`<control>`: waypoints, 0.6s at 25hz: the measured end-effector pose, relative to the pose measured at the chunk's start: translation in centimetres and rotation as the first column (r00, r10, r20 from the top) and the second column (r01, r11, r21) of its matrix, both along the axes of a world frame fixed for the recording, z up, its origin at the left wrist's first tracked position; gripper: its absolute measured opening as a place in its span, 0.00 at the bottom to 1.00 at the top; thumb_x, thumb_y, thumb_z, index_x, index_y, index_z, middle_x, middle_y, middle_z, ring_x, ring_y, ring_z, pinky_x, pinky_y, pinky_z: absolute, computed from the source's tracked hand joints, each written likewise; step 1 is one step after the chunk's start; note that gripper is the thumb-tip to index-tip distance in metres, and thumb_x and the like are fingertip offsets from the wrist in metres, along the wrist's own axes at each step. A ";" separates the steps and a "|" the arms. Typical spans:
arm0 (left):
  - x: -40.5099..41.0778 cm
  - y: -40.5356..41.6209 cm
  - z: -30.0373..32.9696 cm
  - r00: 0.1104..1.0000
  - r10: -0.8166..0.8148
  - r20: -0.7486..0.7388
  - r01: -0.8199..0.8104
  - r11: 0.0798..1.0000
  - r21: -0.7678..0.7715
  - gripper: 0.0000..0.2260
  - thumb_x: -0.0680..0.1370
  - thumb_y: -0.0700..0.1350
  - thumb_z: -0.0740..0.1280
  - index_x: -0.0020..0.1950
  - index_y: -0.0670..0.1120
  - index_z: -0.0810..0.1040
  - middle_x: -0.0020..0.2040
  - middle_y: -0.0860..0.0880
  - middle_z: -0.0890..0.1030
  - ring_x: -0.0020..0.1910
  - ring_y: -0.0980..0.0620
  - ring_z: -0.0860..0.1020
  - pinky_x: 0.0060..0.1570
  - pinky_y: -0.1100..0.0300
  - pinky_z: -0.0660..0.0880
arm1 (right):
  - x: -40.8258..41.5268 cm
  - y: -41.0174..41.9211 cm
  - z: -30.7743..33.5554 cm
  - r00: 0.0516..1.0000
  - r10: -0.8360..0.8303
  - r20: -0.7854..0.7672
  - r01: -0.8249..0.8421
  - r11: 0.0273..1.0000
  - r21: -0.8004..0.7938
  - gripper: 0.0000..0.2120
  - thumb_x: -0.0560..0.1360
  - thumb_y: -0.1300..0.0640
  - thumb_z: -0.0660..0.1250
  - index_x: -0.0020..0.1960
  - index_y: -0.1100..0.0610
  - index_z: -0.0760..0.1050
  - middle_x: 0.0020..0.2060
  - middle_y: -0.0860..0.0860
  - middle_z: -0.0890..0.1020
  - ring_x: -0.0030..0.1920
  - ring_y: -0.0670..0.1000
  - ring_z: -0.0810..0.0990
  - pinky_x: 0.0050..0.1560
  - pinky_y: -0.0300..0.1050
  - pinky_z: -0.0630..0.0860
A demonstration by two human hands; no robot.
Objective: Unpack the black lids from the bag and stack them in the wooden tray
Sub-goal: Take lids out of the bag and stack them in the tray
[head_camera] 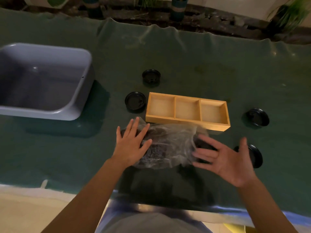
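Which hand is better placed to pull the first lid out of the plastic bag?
Probably the right hand: it hovers open beside the plastic bag, free to reach in. The left hand lies flat on the bag, steadying it.

Bag [168, 145] lies just near of the wooden tray [187, 121]; tub [50, 113] far left; lids flank the tray.

You see a dark green cloth [185, 61] covering the table. The wooden tray [187, 121] is a light honey tan, plain and unpatterned. The lids [151, 77] lying loose around it are glossy black. The bag [170, 145] is clear and crinkled, showing dark shapes through it. The tub [70, 113] is plain grey-blue.
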State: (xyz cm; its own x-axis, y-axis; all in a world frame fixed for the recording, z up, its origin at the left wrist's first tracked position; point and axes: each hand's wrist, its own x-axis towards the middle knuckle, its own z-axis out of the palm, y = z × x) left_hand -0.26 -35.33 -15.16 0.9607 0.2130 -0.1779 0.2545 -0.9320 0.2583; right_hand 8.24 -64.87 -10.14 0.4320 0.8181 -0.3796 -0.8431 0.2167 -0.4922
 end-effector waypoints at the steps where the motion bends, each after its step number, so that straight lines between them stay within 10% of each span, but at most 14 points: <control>1: 0.1 -0.2 0.1 0.999 0.022 0.027 -0.022 1.000 0.008 0.28 0.74 0.65 0.42 0.74 0.60 0.46 0.77 0.51 0.41 0.74 0.53 0.37 0.69 0.39 0.36 | -0.7 0.4 0.0 0.976 0.031 0.217 0.013 0.980 -0.198 0.32 0.71 0.36 0.62 0.69 0.54 0.67 0.60 0.56 0.80 0.64 0.58 0.74 0.62 0.57 0.72; 3: -0.2 -1.0 0.5 0.984 0.067 0.168 -0.071 0.997 0.022 0.27 0.75 0.63 0.45 0.74 0.58 0.52 0.77 0.51 0.47 0.76 0.51 0.44 0.68 0.39 0.37 | -2.0 2.4 0.4 0.811 0.162 0.562 0.143 0.877 -0.459 0.16 0.71 0.46 0.66 0.58 0.45 0.77 0.57 0.43 0.82 0.62 0.49 0.77 0.55 0.42 0.77; 6: -0.8 -1.6 0.9 0.901 0.109 0.419 -0.060 0.990 -0.129 0.22 0.79 0.55 0.46 0.70 0.52 0.64 0.72 0.46 0.66 0.72 0.49 0.62 0.70 0.41 0.46 | -3.4 5.2 0.8 0.723 0.068 0.687 0.329 0.841 -0.430 0.07 0.68 0.49 0.70 0.43 0.51 0.81 0.49 0.47 0.85 0.53 0.49 0.82 0.53 0.39 0.78; 15: 0.6 -0.8 1.0 0.982 0.042 0.183 0.030 0.927 -0.373 0.23 0.79 0.45 0.51 0.74 0.53 0.56 0.77 0.49 0.55 0.75 0.56 0.48 0.74 0.54 0.42 | -2.9 -1.1 -1.7 0.916 0.287 0.279 -0.239 0.951 -0.195 0.20 0.72 0.47 0.64 0.62 0.53 0.76 0.60 0.58 0.79 0.65 0.59 0.73 0.61 0.53 0.72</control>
State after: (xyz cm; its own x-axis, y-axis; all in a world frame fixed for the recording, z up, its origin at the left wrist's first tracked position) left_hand 0.29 -36.16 -14.20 0.9830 0.1715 -0.0659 0.1743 -0.7575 0.6292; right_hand 5.38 -66.01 -11.82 0.3224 0.8599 -0.3958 -0.6664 -0.0908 -0.7401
